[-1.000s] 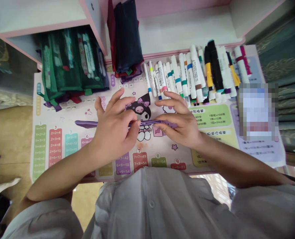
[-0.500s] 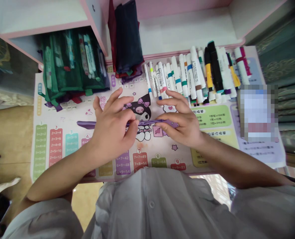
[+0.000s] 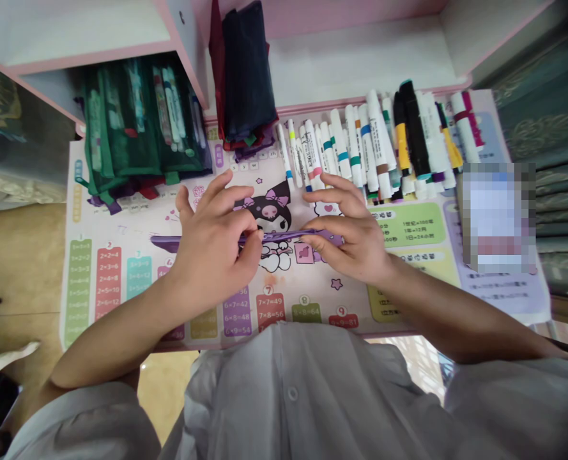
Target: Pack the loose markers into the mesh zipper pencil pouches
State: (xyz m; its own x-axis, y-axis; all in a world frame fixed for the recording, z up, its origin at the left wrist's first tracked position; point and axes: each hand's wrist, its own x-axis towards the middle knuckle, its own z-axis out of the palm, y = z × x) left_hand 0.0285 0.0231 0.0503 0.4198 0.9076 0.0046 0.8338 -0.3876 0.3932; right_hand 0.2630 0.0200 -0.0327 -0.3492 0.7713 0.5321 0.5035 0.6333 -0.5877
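A slim purple pouch (image 3: pixel 281 236) lies across the middle of the frame, seen almost edge-on above the printed tabletop (image 3: pixel 305 291), and both hands have hold of it. The left hand (image 3: pixel 216 230), left of centre, has its grip closed on the upper edge, thumb and forefinger pinched together, with a tapering purple end showing beyond the wrist side. The right hand (image 3: pixel 345 233), right of centre, has its grip closed more loosely on the other end, thumb below and forefinger above; its remaining fingers, like those of the left, fan clear. The pouch looks light and thin, probably soft fabric that bends readily, with a somewhat firmer edge where the layers meet; whether anything is inside cannot be told from this angle. Such cloth should be hardly slippery and not fragile, though it would likely sag or pucker if held at one end only, so a fingertip pinch near each end of that edge seems the best hold, keeping it taut without crushing the middle. Green mesh pouches (image 3: pixel 135 150) sit at upper left, a dark blue pouch (image 3: pixel 248 73) at upper centre, and a row of marker pens (image 3: pixel 367 147) at upper right.
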